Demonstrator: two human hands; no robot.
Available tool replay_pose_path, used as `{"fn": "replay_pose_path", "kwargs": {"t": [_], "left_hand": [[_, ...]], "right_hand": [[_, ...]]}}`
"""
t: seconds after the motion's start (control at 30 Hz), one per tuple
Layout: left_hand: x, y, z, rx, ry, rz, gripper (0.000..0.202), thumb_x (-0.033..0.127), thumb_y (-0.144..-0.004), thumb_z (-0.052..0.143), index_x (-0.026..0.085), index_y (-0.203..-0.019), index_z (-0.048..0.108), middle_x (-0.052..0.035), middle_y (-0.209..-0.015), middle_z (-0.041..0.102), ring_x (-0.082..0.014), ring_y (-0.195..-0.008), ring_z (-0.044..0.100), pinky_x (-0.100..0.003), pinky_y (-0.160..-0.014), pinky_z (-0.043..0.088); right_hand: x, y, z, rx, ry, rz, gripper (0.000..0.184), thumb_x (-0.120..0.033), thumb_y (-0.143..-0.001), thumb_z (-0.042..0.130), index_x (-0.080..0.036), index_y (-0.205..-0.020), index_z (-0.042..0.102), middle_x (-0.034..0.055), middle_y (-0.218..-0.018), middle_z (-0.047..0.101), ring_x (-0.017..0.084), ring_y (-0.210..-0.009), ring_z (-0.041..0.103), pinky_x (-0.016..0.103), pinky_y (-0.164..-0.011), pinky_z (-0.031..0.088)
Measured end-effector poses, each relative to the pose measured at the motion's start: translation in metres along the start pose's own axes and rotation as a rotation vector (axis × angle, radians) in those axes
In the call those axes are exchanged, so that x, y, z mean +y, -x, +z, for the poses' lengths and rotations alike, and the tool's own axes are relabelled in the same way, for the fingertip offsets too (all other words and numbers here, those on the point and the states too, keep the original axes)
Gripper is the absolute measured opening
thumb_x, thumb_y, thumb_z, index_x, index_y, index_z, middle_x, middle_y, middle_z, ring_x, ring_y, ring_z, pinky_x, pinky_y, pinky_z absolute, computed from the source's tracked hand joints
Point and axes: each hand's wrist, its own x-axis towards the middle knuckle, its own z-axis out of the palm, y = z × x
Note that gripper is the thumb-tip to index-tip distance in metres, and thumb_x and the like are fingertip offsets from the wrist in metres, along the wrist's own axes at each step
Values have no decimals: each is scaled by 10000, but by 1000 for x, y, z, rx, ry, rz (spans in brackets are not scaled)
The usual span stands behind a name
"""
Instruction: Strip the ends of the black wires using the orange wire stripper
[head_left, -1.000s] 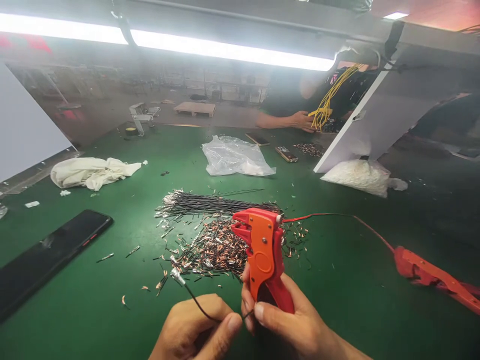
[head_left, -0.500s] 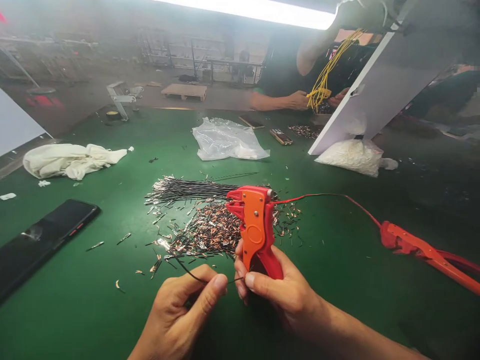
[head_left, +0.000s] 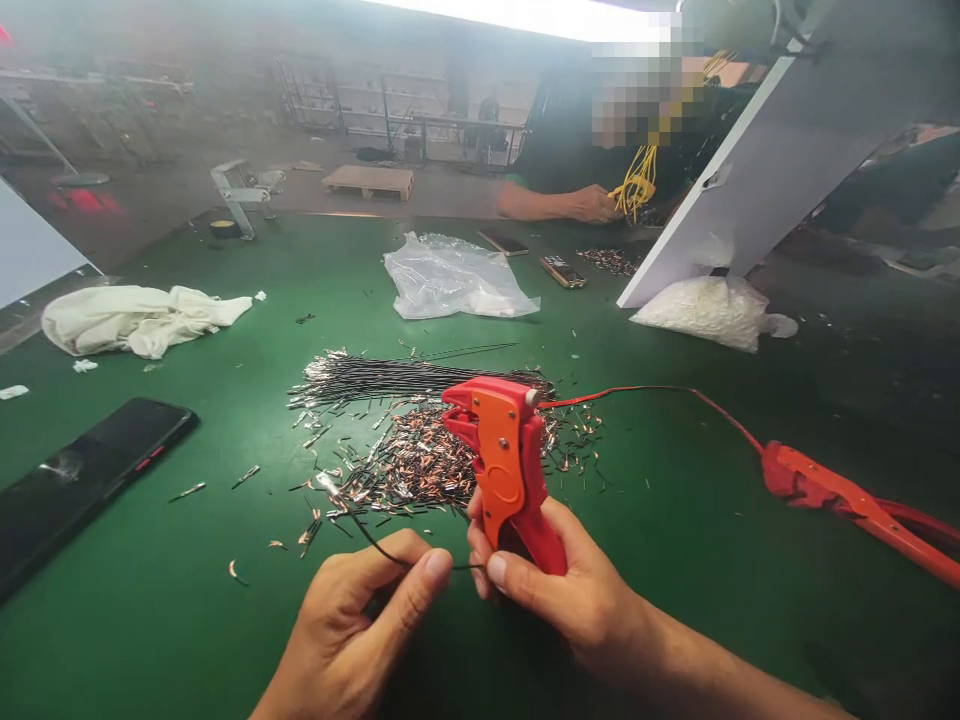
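Observation:
My left hand (head_left: 367, 610) pinches a thin black wire (head_left: 369, 535) between thumb and forefinger. A shiny metal terminal (head_left: 327, 484) tips the wire's far end, and its other end runs to my right thumb. My right hand (head_left: 555, 570) is wrapped around the handle of a red and orange wire stripper (head_left: 501, 455), held upright with its jaws pointing left. Beyond it lies a bundle of black wires (head_left: 382, 378) with metal ends. A heap of cut wire scraps (head_left: 427, 460), black and copper-coloured, is partly hidden behind the tool.
At left lies a black phone (head_left: 90, 480), with a white cloth (head_left: 142, 318) behind it. A second red wire stripper (head_left: 847, 490) rests at right. Farther back are a clear plastic bag (head_left: 457, 280), a filled bag (head_left: 701, 312) and a co-worker's hand (head_left: 596, 204) with yellow wires (head_left: 637, 185).
The wire stripper has tipped slightly left and down in my right hand. My left hand keeps its pinch on the wire. Across the table, the co-worker has leaned in over the yellow wires.

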Motion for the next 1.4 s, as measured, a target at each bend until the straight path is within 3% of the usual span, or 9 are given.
{"fn": "replay_pose_path", "kwargs": {"t": [0.47, 0.77, 0.97, 1.13, 1.27, 1.4], "left_hand": [[-2, 0, 2, -28, 25, 6, 345, 421, -847, 626, 177, -604, 644, 52, -510, 355, -73, -462, 299, -159, -376, 246], [-6, 3, -3, -20, -181, 137, 364, 368, -886, 572, 176, -578, 586, 46, -530, 397, -81, -493, 388, -164, -505, 377], [0, 2, -1, 66, -105, 46, 359, 438, -863, 594, 184, -611, 630, 46, -522, 418, -88, -489, 382, -169, -501, 389], [2, 2, -1, 107, -21, -21, 371, 496, -824, 634, 180, -634, 674, 23, -557, 526, -102, -537, 467, -167, -504, 406], [-4, 3, -1, 87, 9, -39, 354, 504, -835, 630, 180, -716, 713, 19, -558, 564, -99, -518, 473, -166, -480, 402], [-9, 2, -2, 104, -50, 36, 331, 475, -851, 623, 186, -729, 726, 20, -568, 589, -86, -495, 473, -160, -481, 405]], "right_hand": [[-4, 0, 3, 42, 4, 20, 275, -333, -825, 689, -188, -994, 528, -6, -807, 510, 136, -692, 470, 310, -683, 381], [-6, 0, 1, 159, 53, 0, 274, -343, -817, 675, -191, -989, 525, -5, -807, 503, 140, -691, 439, 317, -676, 376], [-9, 0, -7, 178, 254, -96, 126, -261, -897, 556, -218, -1015, 543, 19, -875, 530, 171, -754, 483, 342, -715, 409], [-8, 4, -11, 169, 460, -107, 179, -269, -947, 515, -257, -1123, 537, 22, -874, 538, 205, -817, 513, 367, -747, 419], [-9, 4, -9, 157, 331, -69, 172, -282, -919, 583, -240, -1082, 549, 5, -859, 527, 170, -761, 498, 330, -707, 416], [-12, 0, -8, 153, 68, -64, 202, -257, -844, 656, -205, -1019, 570, 4, -894, 547, 145, -752, 532, 305, -703, 436]]}}
